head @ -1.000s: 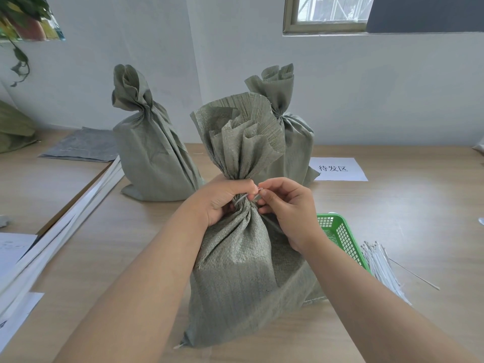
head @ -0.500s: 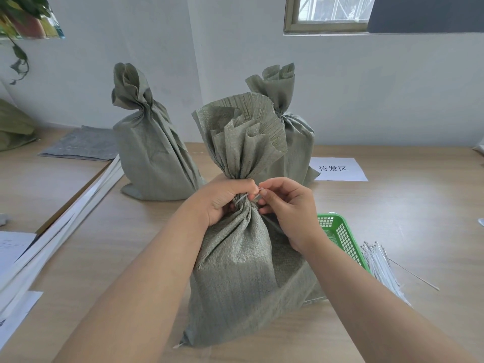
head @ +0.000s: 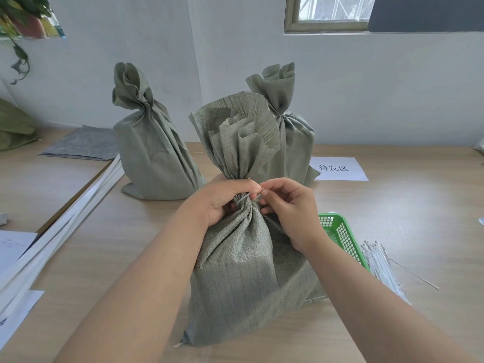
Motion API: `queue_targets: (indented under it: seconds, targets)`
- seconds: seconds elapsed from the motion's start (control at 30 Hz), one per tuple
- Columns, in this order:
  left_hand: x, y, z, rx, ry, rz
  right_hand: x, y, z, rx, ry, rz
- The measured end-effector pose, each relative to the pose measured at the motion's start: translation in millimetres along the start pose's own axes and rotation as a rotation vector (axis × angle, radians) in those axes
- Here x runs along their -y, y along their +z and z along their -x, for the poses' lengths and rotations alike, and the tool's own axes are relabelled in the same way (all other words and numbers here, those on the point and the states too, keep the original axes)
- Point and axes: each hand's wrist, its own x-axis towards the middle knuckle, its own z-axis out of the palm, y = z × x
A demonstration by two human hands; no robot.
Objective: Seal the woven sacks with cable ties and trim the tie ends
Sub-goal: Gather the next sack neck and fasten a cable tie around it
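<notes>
A grey-green woven sack stands upright in front of me, its top gathered into a fanned neck. My left hand grips that neck from the left. A thin white cable tie runs across the neck between both hands. My right hand pinches the tie's end at the right side of the neck. How far the tie wraps behind the neck is hidden.
Two more tied sacks, one at back left and one behind the near sack, stand on the wooden table. A green mesh basket and a bundle of white cable ties lie to the right. A paper label lies beyond.
Both hands stay at the sack's neck with only slight finger movement on the tie. The sack has not moved.
</notes>
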Motion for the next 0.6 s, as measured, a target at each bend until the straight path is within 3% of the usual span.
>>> queue_targets:
  seconds: [0.6]
  targets:
    - [0.2, -2.2, 6.2, 0.04, 0.048, 0.079, 7.6, -11.4, -2.0, 0.072, 0.088, 0.034]
